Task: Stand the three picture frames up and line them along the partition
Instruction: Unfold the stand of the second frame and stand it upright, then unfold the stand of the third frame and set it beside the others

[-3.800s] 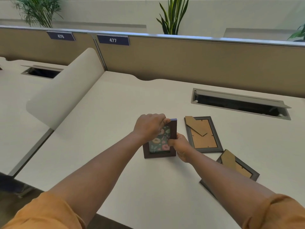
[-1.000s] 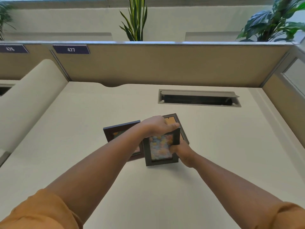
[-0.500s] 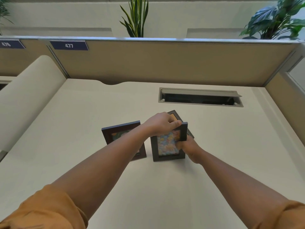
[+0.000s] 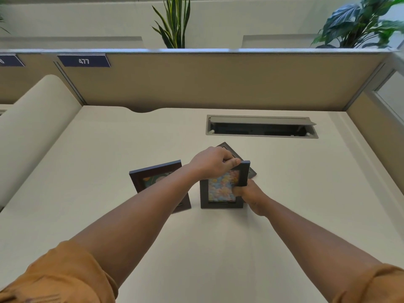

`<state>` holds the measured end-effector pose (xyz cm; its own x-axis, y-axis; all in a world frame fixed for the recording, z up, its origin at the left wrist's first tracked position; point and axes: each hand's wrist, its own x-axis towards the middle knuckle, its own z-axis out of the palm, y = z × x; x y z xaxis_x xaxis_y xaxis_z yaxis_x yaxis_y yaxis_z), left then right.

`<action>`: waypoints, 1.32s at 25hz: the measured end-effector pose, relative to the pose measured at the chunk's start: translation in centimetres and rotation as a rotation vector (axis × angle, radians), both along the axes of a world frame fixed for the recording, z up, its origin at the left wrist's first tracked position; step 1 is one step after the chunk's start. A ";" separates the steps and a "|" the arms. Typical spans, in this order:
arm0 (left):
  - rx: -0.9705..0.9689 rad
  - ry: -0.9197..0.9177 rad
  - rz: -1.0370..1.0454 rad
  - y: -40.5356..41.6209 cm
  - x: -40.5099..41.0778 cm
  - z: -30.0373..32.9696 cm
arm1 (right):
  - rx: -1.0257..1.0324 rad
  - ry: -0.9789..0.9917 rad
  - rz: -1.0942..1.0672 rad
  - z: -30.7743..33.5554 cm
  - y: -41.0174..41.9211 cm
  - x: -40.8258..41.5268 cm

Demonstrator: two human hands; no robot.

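A dark grey frame [image 4: 220, 194] with a pastel floral picture stands upright on the desk, mid-table. My left hand [image 4: 211, 162] grips its top edge and my right hand [image 4: 249, 194] holds its right side. To its left a brown frame [image 4: 140, 178] with a flower picture stands upright, partly hidden by my left forearm. Just behind my hands, a third grey frame [image 4: 230, 149] lies flat and only its corner shows. The tan partition [image 4: 218, 82] runs along the far edge of the desk, well behind all three frames.
An open cable tray [image 4: 261, 127] is sunk into the desk between the frames and the partition. A rounded cream divider [image 4: 32, 127] borders the desk on the left, a side panel [image 4: 376, 132] on the right. Plants [image 4: 175, 22] stand behind the partition.
The grey frame has shifted slightly to the right with both hands on it, standing further apart from the brown frame. The brown frame stays where it stood.
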<state>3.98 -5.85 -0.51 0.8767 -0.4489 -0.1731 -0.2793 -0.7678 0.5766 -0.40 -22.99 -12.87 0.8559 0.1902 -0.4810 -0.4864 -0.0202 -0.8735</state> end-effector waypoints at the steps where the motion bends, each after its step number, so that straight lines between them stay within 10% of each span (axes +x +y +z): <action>1: 0.005 0.018 -0.005 0.0 0.0 0.2 | -0.007 -0.001 0.045 0.1 -0.4 -0.1; 7: -0.195 0.172 0.234 0.3 2.5 1.5 | -0.263 0.105 0.355 1.1 -4.4 1.3; 16: -0.079 0.693 0.538 -0.9 8.5 -1.4 | -0.767 -0.122 -0.141 -1.1 -4.4 6.0; 33: 0.073 0.318 0.448 -3.1 13.6 -2.8 | -0.968 -0.201 -0.114 -2.0 -2.3 10.4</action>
